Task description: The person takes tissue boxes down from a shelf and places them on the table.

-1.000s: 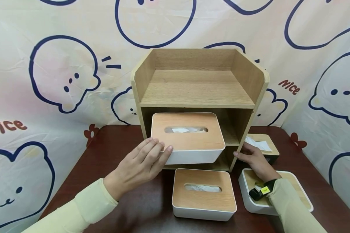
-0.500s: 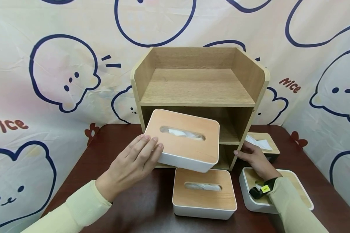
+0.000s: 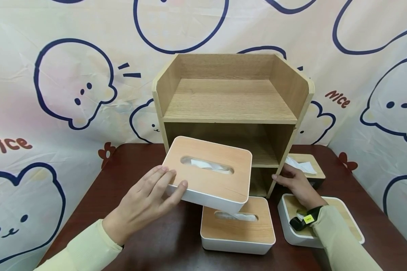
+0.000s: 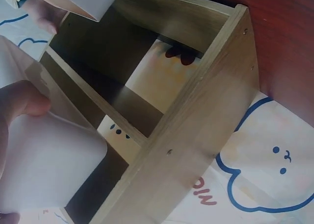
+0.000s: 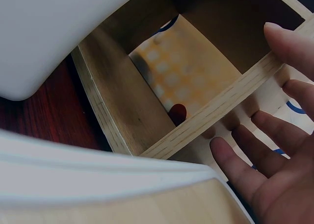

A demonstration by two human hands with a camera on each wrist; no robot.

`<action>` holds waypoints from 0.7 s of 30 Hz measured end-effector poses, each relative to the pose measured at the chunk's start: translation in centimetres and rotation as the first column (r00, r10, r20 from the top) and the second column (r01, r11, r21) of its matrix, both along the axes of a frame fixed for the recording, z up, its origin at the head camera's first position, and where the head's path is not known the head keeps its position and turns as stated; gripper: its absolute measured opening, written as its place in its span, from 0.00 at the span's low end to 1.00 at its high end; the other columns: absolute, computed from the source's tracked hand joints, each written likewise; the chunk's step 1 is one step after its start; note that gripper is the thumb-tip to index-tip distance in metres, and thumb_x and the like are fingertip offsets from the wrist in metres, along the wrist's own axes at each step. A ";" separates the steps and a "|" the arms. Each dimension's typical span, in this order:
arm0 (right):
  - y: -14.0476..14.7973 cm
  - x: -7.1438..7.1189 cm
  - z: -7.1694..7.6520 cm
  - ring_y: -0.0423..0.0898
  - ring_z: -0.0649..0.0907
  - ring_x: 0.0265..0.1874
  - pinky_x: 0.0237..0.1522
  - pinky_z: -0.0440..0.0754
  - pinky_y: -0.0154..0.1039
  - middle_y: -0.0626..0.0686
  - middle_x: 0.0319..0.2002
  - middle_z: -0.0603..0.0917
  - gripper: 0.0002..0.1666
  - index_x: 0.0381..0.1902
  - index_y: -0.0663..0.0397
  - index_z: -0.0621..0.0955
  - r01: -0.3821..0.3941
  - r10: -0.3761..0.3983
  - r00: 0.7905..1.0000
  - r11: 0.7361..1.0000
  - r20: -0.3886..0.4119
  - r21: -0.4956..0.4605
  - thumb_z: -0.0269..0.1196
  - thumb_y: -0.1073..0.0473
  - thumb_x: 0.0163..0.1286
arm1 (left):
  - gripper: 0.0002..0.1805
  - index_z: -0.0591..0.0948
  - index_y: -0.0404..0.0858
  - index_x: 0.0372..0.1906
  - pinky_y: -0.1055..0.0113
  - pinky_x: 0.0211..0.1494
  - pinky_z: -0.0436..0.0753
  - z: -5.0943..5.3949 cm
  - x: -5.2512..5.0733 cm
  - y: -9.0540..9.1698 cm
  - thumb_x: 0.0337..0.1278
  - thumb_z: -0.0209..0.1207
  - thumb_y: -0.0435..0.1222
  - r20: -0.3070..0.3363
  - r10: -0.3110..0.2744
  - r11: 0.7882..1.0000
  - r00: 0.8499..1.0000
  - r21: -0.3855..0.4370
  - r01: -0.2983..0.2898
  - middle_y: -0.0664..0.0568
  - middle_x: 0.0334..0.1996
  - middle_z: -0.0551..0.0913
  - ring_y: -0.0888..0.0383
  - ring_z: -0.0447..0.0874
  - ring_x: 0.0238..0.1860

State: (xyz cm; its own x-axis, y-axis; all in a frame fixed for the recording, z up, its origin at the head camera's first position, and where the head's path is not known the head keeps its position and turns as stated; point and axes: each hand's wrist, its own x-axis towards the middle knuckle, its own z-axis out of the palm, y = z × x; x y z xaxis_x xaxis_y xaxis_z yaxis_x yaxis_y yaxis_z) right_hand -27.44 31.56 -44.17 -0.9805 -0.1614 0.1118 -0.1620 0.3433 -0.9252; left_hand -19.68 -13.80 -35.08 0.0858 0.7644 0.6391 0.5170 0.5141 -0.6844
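My left hand [image 3: 142, 203] grips the left end of a white tissue box [image 3: 203, 182] with a wood-look lid. Its fingers lie on the lid, and the left wrist view shows the thumb [image 4: 27, 104] against the white body. The box hangs tilted in front of a wooden shelf unit [image 3: 228, 99], partly over a similar tissue box [image 3: 238, 235] on the table. At the unit's right side panel is my right hand [image 3: 299, 188]. In the right wrist view, its thumb [image 5: 289, 45] is at the panel's edge while its fingers touch the outer face.
Beneath my right forearm sits a third white box [image 3: 349, 222] with a wood-coloured top, partly hidden. Behind it stands a dark tissue box [image 3: 316, 171] with a wooden lid and a tissue sticking out. The dark red table [image 3: 149, 244] meets a printed cloth backdrop [image 3: 67, 86].
My left hand has drawn the tissue box away from the shelf unit, down and to the left, and the box has turned clockwise. My right hand has stayed at the side panel.
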 end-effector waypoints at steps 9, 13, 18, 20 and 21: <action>0.0 0.0 0.0 0.58 0.73 0.61 0.52 0.74 0.33 0.62 0.66 0.71 0.40 0.75 0.53 0.62 -0.006 0.006 1.000 1.000 0.013 0.002 0.64 0.53 0.70 | 0.18 0.73 0.35 0.57 0.50 0.53 0.79 -0.9 1.0 -1.1 0.71 0.40 0.20 0.115 0.050 0.997 0.992 0.044 -0.056 0.30 0.48 0.75 0.37 0.78 0.49; 0.1 0.0 0.0 0.57 0.73 0.61 0.52 0.74 0.33 0.62 0.66 0.71 0.40 0.74 0.53 0.62 -0.006 0.006 1.000 1.000 0.015 0.006 0.64 0.51 0.69 | 0.17 0.74 0.35 0.55 0.50 0.50 0.80 -0.5 1.4 -1.3 0.72 0.40 0.21 0.121 0.038 0.996 0.992 0.073 -0.047 0.30 0.46 0.76 0.36 0.78 0.47; 0.1 0.0 0.0 0.57 0.74 0.60 0.51 0.75 0.33 0.62 0.65 0.72 0.39 0.74 0.53 0.62 0.000 0.000 1.000 1.000 0.015 -0.001 0.63 0.54 0.70 | 0.15 0.74 0.35 0.53 0.51 0.47 0.81 -0.2 1.6 -1.4 0.72 0.42 0.22 0.085 0.025 0.995 0.996 0.098 -0.033 0.31 0.45 0.76 0.36 0.79 0.44; 0.0 0.0 0.0 0.58 0.74 0.60 0.50 0.75 0.33 0.62 0.65 0.72 0.39 0.75 0.53 0.62 0.000 0.000 1.000 1.000 0.012 -0.008 0.63 0.54 0.70 | 0.14 0.74 0.35 0.53 0.51 0.46 0.82 -0.3 1.7 -1.5 0.72 0.42 0.23 0.082 0.028 0.994 0.996 0.099 -0.036 0.31 0.44 0.76 0.36 0.79 0.44; 0.0 0.1 0.0 0.58 0.74 0.60 0.50 0.76 0.33 0.62 0.65 0.72 0.40 0.75 0.53 0.62 0.000 0.000 1.000 1.000 0.011 -0.012 0.63 0.54 0.70 | 0.14 0.74 0.35 0.53 0.51 0.46 0.82 -0.3 1.8 -1.7 0.72 0.41 0.24 0.088 0.032 0.994 0.996 0.098 -0.041 0.31 0.44 0.76 0.36 0.79 0.44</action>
